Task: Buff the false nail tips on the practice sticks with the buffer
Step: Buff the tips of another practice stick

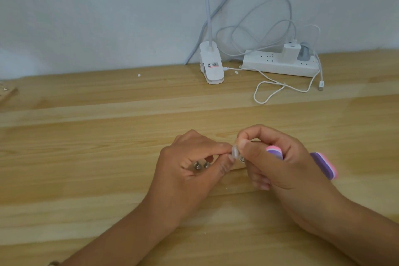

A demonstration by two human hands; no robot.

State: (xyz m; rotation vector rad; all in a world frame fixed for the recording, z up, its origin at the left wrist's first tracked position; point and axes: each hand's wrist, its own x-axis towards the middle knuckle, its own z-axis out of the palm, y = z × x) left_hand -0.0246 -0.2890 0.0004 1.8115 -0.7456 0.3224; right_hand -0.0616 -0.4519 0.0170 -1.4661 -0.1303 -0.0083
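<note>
Your left hand (190,168) and right hand (280,162) are meeting over the near middle of the table (86,157), fingertips touching at a tip (235,153) between them. Your left hand is holding the sticks (201,166); your right is holding the buffer (326,165), which is jutting out rightward. Far behind, a lamp clip (212,67) is standing near the wall (86,17), with a power strip (278,65) lying to its right and a cable (267,90) trailing in front of the strip.

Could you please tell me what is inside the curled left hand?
The round metal ends of two practice sticks show between the fingers of the left hand. Their shafts are covered by the fingers and palm.
</note>
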